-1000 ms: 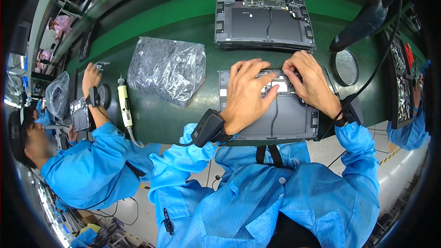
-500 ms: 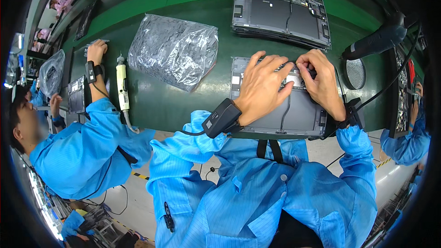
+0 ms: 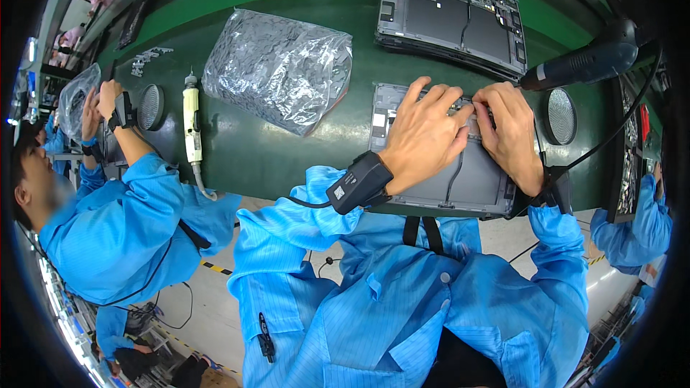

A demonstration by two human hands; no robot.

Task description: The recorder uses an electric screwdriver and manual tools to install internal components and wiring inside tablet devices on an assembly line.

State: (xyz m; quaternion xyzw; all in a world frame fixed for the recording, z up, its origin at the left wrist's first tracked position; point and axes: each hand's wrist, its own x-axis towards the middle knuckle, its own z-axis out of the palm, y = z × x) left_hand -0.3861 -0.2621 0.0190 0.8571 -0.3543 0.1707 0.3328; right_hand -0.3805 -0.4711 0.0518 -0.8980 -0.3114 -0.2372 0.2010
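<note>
A dark grey open laptop base lies on the green bench in front of me, its circuit board side partly hidden by my hands. My left hand rests over its left and upper part, fingers stretched and spread, thumb and index reaching toward the other hand. On the board's right half, my right hand is closed in a pinch, thumb against fingers. Whatever it pinches is too small or covered to make out. A stack of similar laptop bases stands just beyond.
A clear plastic bag of dark parts lies left of the laptop. Farther left are an electric screwdriver and a round dish, beside a co-worker. At right are a black handheld tool, its cable, and another dish.
My view has shifted slightly. My hands stay at the same part of the laptop, fingers moving little. The co-worker's arm has drawn back from the small parts at far left, uncovering a dish.
</note>
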